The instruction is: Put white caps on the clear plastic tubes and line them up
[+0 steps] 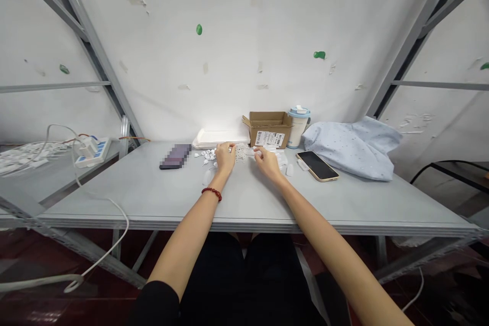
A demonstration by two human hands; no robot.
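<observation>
Right hand (267, 160) near open cardboard box (269, 130)

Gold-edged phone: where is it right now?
Head view: the gold-edged phone lies flat on the grey table, just right of the right hand, beside the pale blue cloth and in front of the lidded cup.

One cardboard box (269, 125); one cup (298, 128); one phone (317, 165); one cloth (353, 147); white pieces (208, 155) uncountable.
</observation>
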